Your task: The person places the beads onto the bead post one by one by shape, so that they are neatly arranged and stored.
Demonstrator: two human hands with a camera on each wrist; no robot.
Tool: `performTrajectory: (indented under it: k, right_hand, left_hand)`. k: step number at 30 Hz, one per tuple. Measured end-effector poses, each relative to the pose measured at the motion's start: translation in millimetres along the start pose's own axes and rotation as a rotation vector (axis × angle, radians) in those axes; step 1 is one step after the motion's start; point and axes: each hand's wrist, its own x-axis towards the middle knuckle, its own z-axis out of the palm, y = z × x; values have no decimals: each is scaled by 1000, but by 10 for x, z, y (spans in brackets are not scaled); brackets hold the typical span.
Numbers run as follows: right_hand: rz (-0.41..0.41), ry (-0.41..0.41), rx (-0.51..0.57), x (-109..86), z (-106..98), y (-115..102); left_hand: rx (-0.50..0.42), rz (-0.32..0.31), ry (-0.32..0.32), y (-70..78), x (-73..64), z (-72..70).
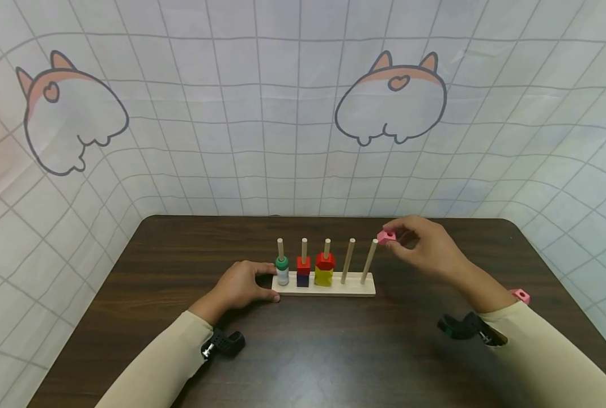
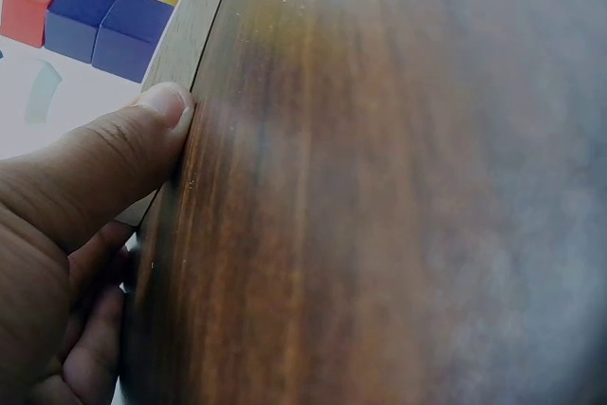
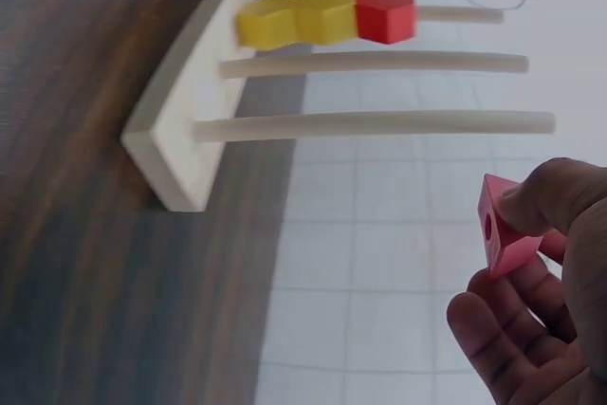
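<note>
A pale wooden peg board (image 1: 328, 291) stands on the table with several upright pegs. My left hand (image 1: 238, 286) grips its left end, thumb (image 2: 163, 106) along the front edge. In the head view, green and white pieces (image 1: 282, 271) sit on the leftmost peg, red over dark blue blocks (image 1: 303, 272) on the second, and a red block (image 1: 325, 260) over yellow ones (image 1: 323, 277) on the third. The two right pegs (image 3: 379, 126) are bare. My right hand (image 1: 430, 246) pinches a pink block with a hole (image 3: 507, 234), held beside the rightmost peg's top.
Another pink block (image 1: 521, 295) lies on the table at the right, partly behind my right forearm. The dark wooden table (image 1: 323, 351) ends at a white grid-patterned cloth (image 1: 297, 170) that hangs behind and at both sides.
</note>
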Motion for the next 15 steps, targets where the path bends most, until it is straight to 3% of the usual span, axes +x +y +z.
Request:
performTrajectory:
  k: [7,15]
  right_hand:
    - [-74,34,5,91,-84,-104]
    - [-68,-11,67,177,-53,-300]
  left_hand:
    - [4,9,1,2,10,3]
    - [5,11,3,5,16,9]
